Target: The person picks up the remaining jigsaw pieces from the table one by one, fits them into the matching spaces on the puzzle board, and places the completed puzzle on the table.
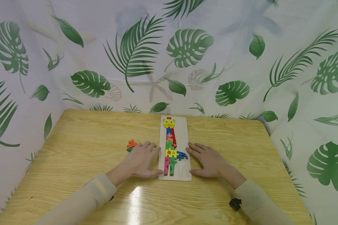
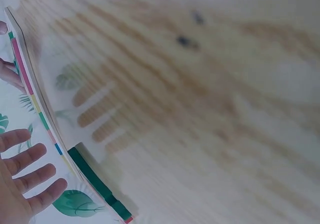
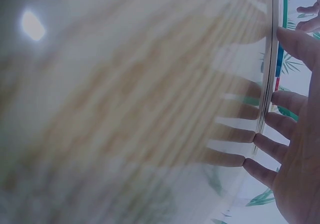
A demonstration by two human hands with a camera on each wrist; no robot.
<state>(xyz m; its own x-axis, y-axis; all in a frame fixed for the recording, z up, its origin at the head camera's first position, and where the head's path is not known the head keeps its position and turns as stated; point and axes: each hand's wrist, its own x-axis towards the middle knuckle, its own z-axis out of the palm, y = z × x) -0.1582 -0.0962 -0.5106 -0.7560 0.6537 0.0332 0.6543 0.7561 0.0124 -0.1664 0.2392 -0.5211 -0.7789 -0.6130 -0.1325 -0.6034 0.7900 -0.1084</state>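
Note:
A pale wooden puzzle board (image 1: pixel 181 129) lies lengthwise between the two hands, bearing a colourful giraffe of interlocking pieces. The yellow head (image 1: pixel 169 123) is at the far end, and a pink leg piece (image 1: pixel 166 167) and a green leg piece (image 1: pixel 172 168) are at the near end. A dark blue piece (image 1: pixel 182 155) juts right from the yellow body piece (image 1: pixel 169 153). My left hand (image 1: pixel 143 159) has its fingers spread, with the thumb at the board's left edge. On the other side, my right hand (image 1: pixel 208 160) is spread too, fingertips at the right edge.
Loose orange and green puzzle pieces (image 1: pixel 131 144) lie left of the board, partly behind the left hand. The wooden table (image 1: pixel 101 134) meets a leaf-patterned cloth (image 1: pixel 191 93) at its back edge. A black object (image 1: pixel 235 203) sits beneath the right sleeve.

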